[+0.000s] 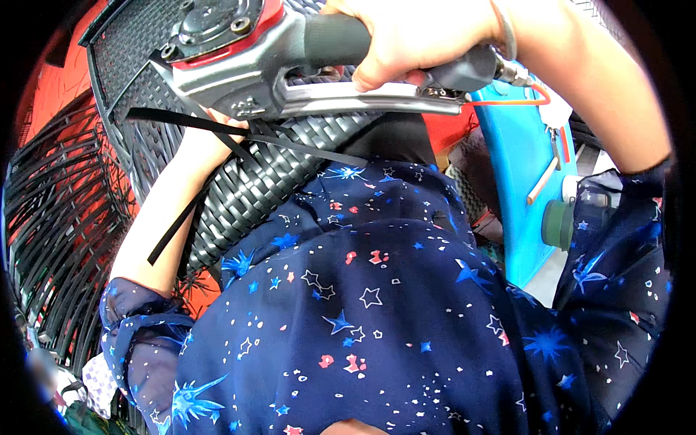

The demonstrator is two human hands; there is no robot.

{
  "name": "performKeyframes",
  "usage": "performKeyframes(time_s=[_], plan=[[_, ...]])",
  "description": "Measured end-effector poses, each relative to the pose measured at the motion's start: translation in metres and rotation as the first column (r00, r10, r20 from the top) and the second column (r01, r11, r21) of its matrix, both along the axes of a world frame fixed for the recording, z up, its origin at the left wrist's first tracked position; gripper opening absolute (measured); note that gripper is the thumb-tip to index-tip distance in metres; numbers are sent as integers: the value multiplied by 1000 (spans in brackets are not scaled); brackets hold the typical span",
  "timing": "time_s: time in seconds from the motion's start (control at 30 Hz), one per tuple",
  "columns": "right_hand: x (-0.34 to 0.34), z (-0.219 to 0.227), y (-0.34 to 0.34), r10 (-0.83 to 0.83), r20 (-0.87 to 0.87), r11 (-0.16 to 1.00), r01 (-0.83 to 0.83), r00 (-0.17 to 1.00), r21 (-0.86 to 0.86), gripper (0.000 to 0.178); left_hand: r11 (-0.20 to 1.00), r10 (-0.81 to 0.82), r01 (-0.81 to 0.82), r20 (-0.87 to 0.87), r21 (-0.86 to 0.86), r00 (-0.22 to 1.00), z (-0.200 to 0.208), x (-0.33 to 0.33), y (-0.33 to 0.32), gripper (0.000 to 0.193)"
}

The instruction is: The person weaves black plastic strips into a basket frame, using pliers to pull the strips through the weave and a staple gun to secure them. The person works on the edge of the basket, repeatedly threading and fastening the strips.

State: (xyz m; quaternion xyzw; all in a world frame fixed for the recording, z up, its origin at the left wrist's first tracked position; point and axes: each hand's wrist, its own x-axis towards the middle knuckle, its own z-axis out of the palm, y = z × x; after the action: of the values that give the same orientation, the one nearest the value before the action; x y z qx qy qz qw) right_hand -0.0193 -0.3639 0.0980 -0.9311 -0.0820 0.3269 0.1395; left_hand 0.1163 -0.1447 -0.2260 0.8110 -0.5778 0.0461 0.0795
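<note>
My right hand (428,36) is wrapped round the black grip of a grey and red air-powered staple gun (239,83), held level near the top of the view. A thin orange hose (525,103) shows beside the fitting at its right end. Below lies black woven wicker furniture (268,181), its edge against my lap. Loose black strips (174,230) stick out from the weave. Past my left forearm, my left hand (225,125) reaches beneath the staple gun's head at the weave. Its fingers are mostly hidden by the tool, so their grip does not show.
Long loose black strands (61,210) hang in a thick bundle on the left, over a red surface (61,76). To my right stands a blue plastic piece (511,217), with a wooden-handled tool (544,180) against it and a green-lidded container (557,225) nearby.
</note>
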Motion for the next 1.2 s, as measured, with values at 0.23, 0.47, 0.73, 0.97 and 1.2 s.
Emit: performKeyframes(time_s=[0.23,0.47,0.73,0.97,1.2], plan=[[-17,20,-35,-420,-424,782,557,803,280,34,953,-5,-261,-871,-153,492,82,-23,-35,38],[-144,-55,-113,-883,-138,209,640,448,739,43,926,112,-375,-911,-50,398,88,-29,-18,31],[-317,-144,-244,-893,-409,-434,599,-188,673,52,903,1,-396,-921,-167,390,111,-26,5,22],[-408,-164,-286,-795,-575,-601,381,-194,702,42,854,-346,-220,-830,-472,436,79,-42,31,21],[-404,-155,-326,-615,615,299,868,494,-397,62,832,-143,-432,-886,-349,440,104,-84,47,25]])
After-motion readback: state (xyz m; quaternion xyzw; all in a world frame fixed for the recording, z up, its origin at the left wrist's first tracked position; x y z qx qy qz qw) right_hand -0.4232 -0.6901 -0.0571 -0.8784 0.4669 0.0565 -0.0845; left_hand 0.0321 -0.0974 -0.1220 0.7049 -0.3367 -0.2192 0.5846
